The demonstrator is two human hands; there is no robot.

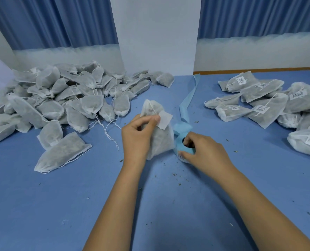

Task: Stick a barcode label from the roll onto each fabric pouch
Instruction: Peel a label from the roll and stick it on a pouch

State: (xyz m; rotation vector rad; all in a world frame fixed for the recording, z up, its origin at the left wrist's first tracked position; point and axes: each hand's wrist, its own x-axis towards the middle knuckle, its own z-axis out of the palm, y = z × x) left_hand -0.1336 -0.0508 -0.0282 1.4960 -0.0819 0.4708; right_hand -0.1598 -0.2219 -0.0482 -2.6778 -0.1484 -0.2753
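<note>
My left hand (138, 135) holds a white fabric pouch (159, 140) filled with dark herbs, upright at the table's middle. Its thumb and forefinger also pinch a white label (165, 120), seen from its blank side, against the pouch's upper right. Just to the right, my right hand (203, 151) grips the blue label roll (184, 151), fingers curled into its core and thumb on its outer face. A blue backing strip (189, 98) trails from the roll toward the back.
A big heap of unlabelled pouches (60, 98) with loose strings fills the left of the blue table (78, 205). Labelled pouches (281, 104) pile up at the right. Herb crumbs (176, 175) lie scattered near my wrists. A white pillar (157, 33) and blue curtains stand behind.
</note>
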